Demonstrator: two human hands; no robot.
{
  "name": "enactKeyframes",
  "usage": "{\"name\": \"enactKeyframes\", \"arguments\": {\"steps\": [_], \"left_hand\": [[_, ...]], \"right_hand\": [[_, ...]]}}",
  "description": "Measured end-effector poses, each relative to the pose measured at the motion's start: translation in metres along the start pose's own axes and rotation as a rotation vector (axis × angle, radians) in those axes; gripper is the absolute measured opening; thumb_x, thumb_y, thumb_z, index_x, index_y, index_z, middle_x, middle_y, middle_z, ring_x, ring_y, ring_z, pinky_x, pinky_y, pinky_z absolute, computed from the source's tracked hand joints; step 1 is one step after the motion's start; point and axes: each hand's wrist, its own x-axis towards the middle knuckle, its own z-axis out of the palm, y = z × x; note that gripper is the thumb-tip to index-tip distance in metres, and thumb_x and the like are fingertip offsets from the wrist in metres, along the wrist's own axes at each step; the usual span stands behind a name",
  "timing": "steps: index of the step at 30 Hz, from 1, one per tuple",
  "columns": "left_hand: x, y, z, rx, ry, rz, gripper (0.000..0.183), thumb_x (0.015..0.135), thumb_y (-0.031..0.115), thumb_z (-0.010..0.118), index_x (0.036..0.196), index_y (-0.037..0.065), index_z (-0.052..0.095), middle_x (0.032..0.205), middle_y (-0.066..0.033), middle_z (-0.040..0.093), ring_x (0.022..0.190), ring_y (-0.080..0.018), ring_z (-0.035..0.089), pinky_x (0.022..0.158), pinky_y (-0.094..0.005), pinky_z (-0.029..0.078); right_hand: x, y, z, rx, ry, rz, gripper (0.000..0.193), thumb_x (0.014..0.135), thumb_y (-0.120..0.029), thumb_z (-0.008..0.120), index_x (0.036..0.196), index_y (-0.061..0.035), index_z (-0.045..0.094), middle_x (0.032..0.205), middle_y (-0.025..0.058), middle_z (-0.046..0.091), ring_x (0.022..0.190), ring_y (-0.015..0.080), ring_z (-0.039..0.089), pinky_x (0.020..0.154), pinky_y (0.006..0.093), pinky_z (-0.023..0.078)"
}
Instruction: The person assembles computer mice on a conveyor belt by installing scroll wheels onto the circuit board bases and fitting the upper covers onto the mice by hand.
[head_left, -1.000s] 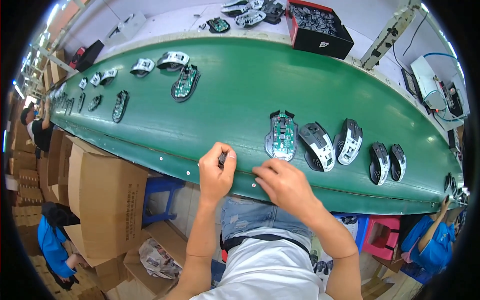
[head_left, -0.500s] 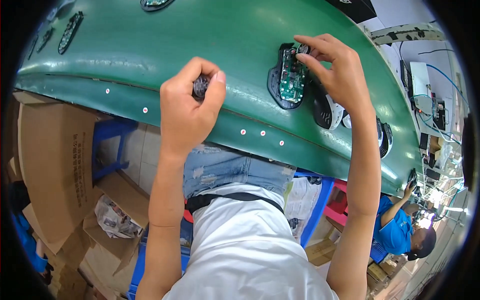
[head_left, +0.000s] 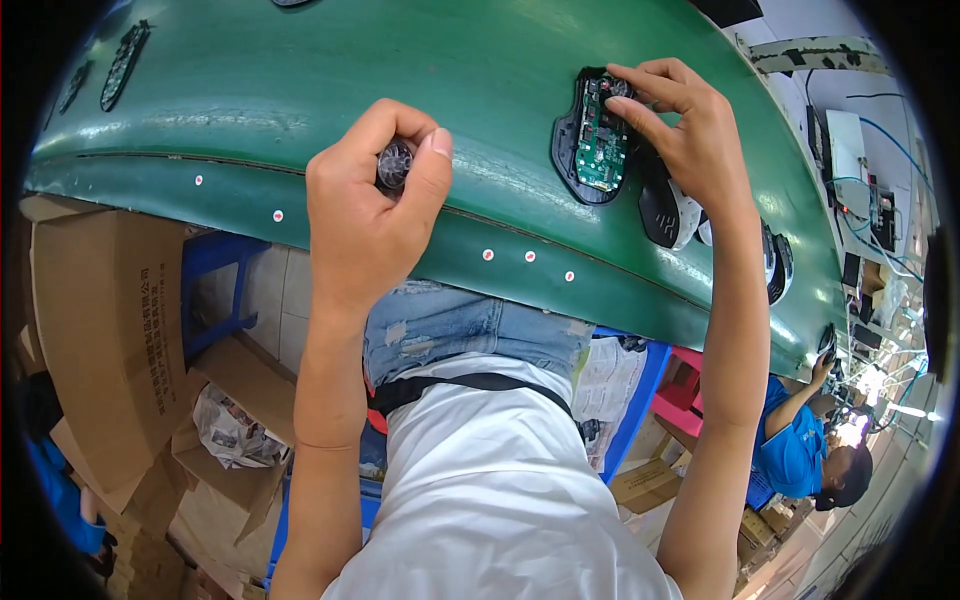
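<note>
My left hand (head_left: pixel 365 205) is closed around a small dark wheel (head_left: pixel 394 165), its ribbed round face showing between thumb and forefinger. Whether more parts lie inside that fist is hidden. At the right, my right hand (head_left: pixel 695 135) pinches another small dark wheel (head_left: pixel 620 88) between thumb and fingertips. This wheel is at the far end of a green circuit board (head_left: pixel 603 145), which lies in a black computer mouse base (head_left: pixel 566 150) on the green bench. Fingers partly cover the wheel, so how it sits on the board is unclear.
Black-and-white mouse shells (head_left: pixel 665 210) lie beside my right wrist, with more (head_left: pixel 778 265) farther right. Narrow circuit boards (head_left: pixel 125 65) rest at the far left of the green bench (head_left: pixel 440 60). A cardboard box (head_left: pixel 110 340) stands below left. A co-worker in blue (head_left: pixel 795 445) sits at the right.
The right hand's wheel has come closer to the board's far end. Bench items have shifted slightly in the picture as the view moved. My left hand keeps its wheel.
</note>
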Motion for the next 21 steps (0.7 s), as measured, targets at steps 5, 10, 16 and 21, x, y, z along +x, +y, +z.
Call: {"name": "enactKeyframes", "arguments": {"steps": [5,10,16,21], "left_hand": [[0.000,-0.001,-0.003,0.009,-0.022,-0.017,0.013,0.091,0.008,0.064,0.082,0.000,0.060,0.060,0.0036,0.051,0.053,-0.0019,0.042,0.047,-0.0211,0.033],[0.001,0.002,-0.002,0.026,0.006,-0.012,0.013,0.092,0.008,0.064,0.082,0.000,0.060,0.061,0.0035,0.051,0.053,-0.0017,0.042,0.048,-0.0209,0.033],[0.000,0.005,-0.003,0.069,-0.059,-0.032,0.013,0.091,0.007,0.064,0.081,0.000,0.059,0.061,0.0036,0.051,0.053,-0.0021,0.042,0.048,-0.0213,0.033],[-0.001,0.006,0.000,0.121,-0.079,-0.017,0.013,0.091,0.007,0.064,0.082,-0.001,0.060,0.063,0.0025,0.051,0.056,-0.0034,0.043,0.050,-0.0220,0.034]], "right_hand": [[0.003,-0.009,0.001,-0.284,-0.037,-0.096,0.029,0.087,-0.021,0.071,0.111,-0.0052,0.072,0.097,0.0119,0.065,0.084,0.0316,0.062,0.077,0.0407,0.051],[-0.013,-0.005,0.010,-0.266,0.052,-0.173,0.031,0.093,-0.016,0.063,0.121,-0.0044,0.065,0.109,0.0114,0.062,0.100,0.0302,0.059,0.083,0.0413,0.050],[-0.012,-0.008,0.006,-0.512,0.015,-0.164,0.038,0.097,-0.016,0.056,0.135,-0.0116,0.057,0.137,0.0097,0.051,0.121,0.0330,0.051,0.099,0.0415,0.046],[-0.020,-0.002,0.016,-0.408,0.016,-0.121,0.053,0.098,-0.021,0.054,0.147,-0.0070,0.039,0.142,0.0145,0.048,0.128,0.0364,0.047,0.103,0.0443,0.044]]}}
